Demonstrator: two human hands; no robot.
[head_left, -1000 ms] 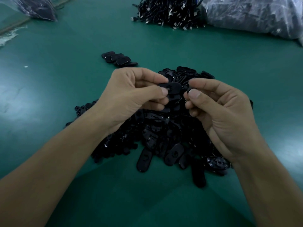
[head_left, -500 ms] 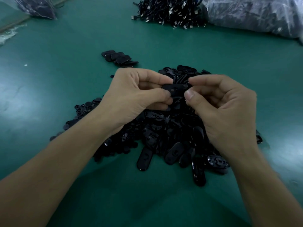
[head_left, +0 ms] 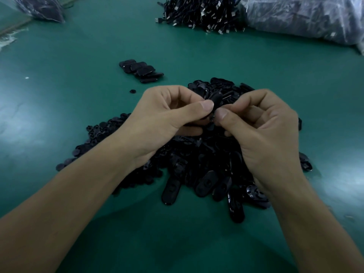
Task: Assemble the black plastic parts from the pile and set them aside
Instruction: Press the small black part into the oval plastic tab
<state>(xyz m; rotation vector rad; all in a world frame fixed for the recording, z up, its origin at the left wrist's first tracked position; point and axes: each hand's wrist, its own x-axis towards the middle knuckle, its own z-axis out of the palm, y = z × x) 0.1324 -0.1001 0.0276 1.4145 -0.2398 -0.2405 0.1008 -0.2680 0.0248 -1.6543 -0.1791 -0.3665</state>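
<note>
A big pile of black plastic parts (head_left: 199, 160) lies on the green table, oval shells in front and small round pieces at its left. Above the pile my left hand (head_left: 165, 119) and my right hand (head_left: 260, 125) meet, both pinching one black oval part (head_left: 216, 99) between thumbs and forefingers. The part is tilted on edge and mostly hidden by my fingertips. A short row of assembled black parts (head_left: 140, 70) lies apart, behind and left of the pile.
One small round black piece (head_left: 133, 91) sits alone left of my left hand. A heap of black cables (head_left: 201, 12) and a clear plastic bag (head_left: 307, 16) lie at the far edge. Another bag (head_left: 41, 7) is at the far left.
My thumbs have drawn closer together on the held part, which has turned from lying flat to standing more on edge. Both hands stay over the pile.
</note>
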